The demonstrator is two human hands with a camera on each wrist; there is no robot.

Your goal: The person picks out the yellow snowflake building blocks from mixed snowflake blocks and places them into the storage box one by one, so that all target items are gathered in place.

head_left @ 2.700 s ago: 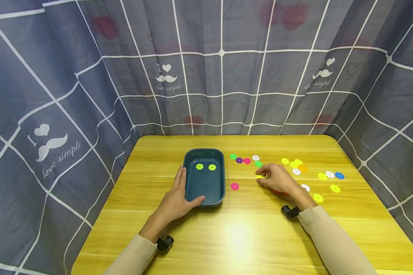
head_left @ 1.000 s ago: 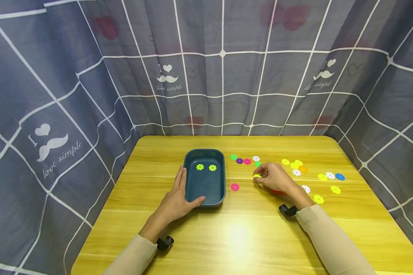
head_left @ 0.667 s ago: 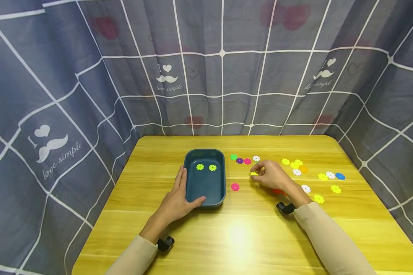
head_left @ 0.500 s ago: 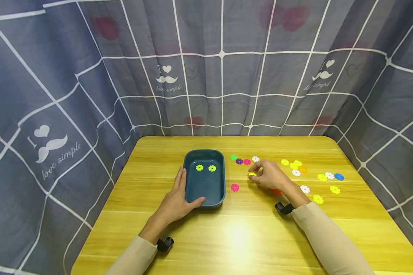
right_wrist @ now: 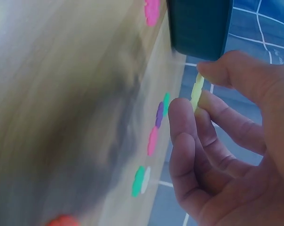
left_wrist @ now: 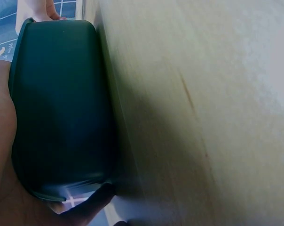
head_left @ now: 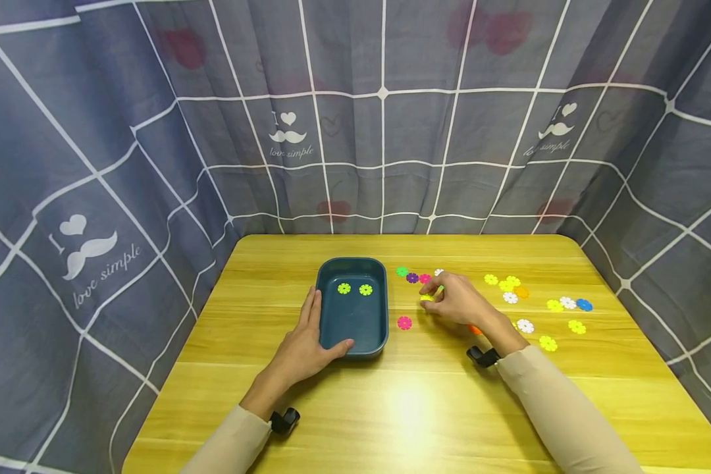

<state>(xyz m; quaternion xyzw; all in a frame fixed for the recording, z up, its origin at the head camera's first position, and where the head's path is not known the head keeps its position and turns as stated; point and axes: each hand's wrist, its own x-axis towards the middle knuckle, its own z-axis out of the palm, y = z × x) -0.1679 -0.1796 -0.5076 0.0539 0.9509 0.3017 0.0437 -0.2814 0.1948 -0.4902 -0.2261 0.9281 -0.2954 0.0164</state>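
On the wooden table stands a dark teal plastic tray (head_left: pixel 353 322) with two yellow-green snowflake discs (head_left: pixel 344 288) lying flat inside. My left hand (head_left: pixel 299 355) holds the tray at its near left corner, fingers along the left wall and thumb over the near rim. To the right of the tray, my right hand (head_left: pixel 462 303) pinches a yellow snowflake disc (right_wrist: pixel 197 92) between thumb and fingertips. The right wrist view shows this disc edge-on and raised off the table. Below the hand lie a green disc (right_wrist: pixel 138 181) and a white one (right_wrist: pixel 145 180).
A pink disc (head_left: pixel 404 322) lies between the tray and my right hand. Green, purple (head_left: pixel 412 278) and pink discs form a row behind it. Several yellow, white, orange and blue (head_left: pixel 584 305) discs are scattered at right. A grey checked curtain (head_left: pixel 355 131) surrounds the table.
My right hand has moved left toward the tray, carrying the yellow disc, which it was fingering near the table earlier. The left hand and the tray have stayed in place.
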